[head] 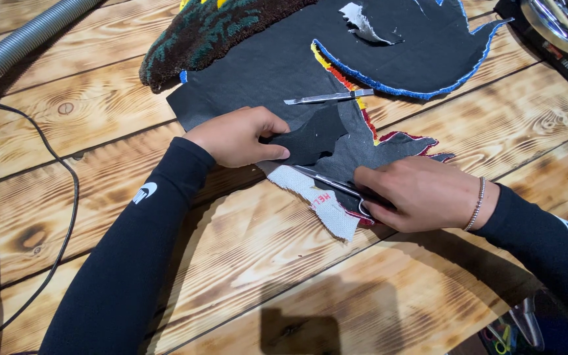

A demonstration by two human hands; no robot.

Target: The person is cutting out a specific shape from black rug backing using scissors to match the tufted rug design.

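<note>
My left hand (239, 136) pinches a loose flap of black backing fabric (310, 139) and lifts it off a tufted rug piece lying face down, with red and yellow pile at its edge (367, 125). My right hand (422, 194) is closed on a pair of metal scissors (327, 181). Their blades point left along the strip of white backing cloth (320, 200) at the rug's near edge. Both forearms wear black sleeves, and a bead bracelet circles the right wrist.
A second pair of scissors or tweezers (327, 98) lies on the black backing. Another face-down rug with a blue edge (422, 46) and a dark green tufted rug (205, 33) lie behind. A grey ribbed hose (14, 49) and black cable (67, 197) cross the wooden table at left.
</note>
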